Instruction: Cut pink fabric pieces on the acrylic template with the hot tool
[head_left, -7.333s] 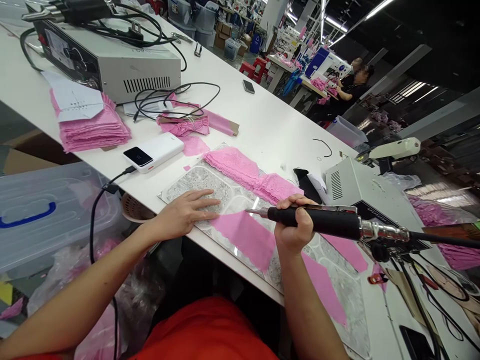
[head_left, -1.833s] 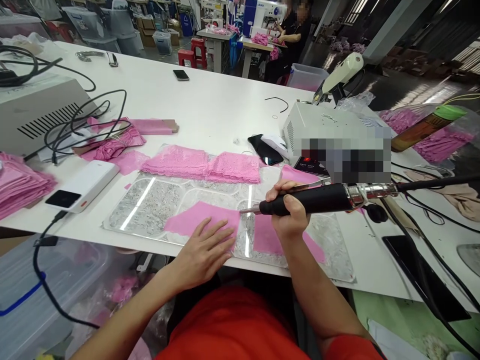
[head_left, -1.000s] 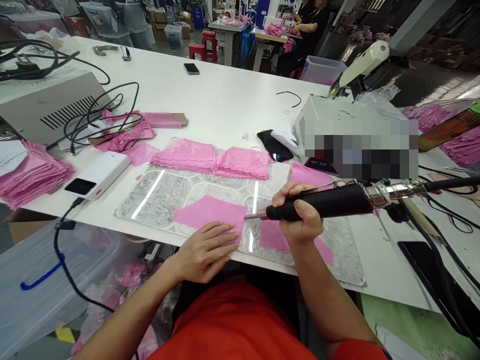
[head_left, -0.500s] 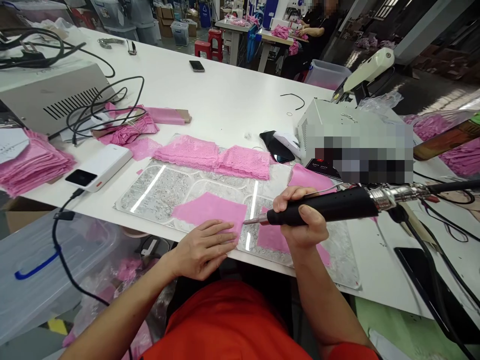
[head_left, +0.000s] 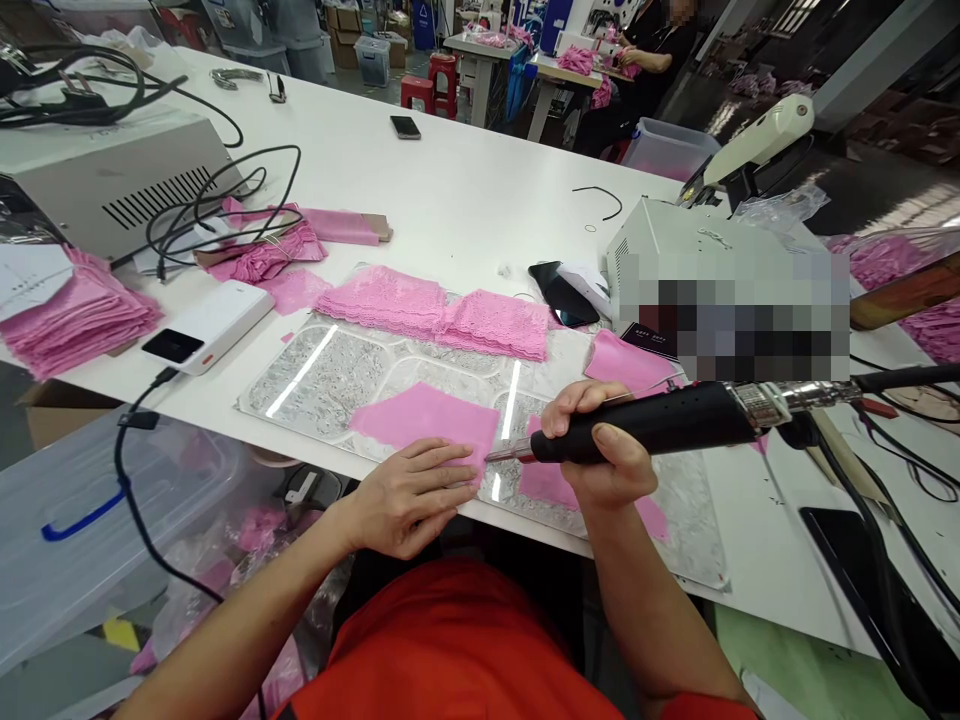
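Observation:
My left hand lies flat, fingers stretched, on a pink fabric piece. That piece rests on a grey marble-patterned glossy mat. My right hand is wrapped round a black corded handpiece with a narrow metal tip. The tip points left and meets the fabric's right edge, just beyond my left fingertips; whether it presses down I cannot tell. Partly under my right hand is another pink fabric piece. Two stacks of pink lace-edged fabric, a left stack and a right stack, lie along the mat's far edge.
A vented grey box with looped black cables and a pink fabric pile are at left, near a white power bank. Another grey box stands at right. A phone lies farther back. Beyond the table sits a person at a sewing machine.
The whole view has shifted slightly, so the table things appear a little farther right. The handpiece tip stays at the fabric's edge, and both hands keep nearly the same pose.

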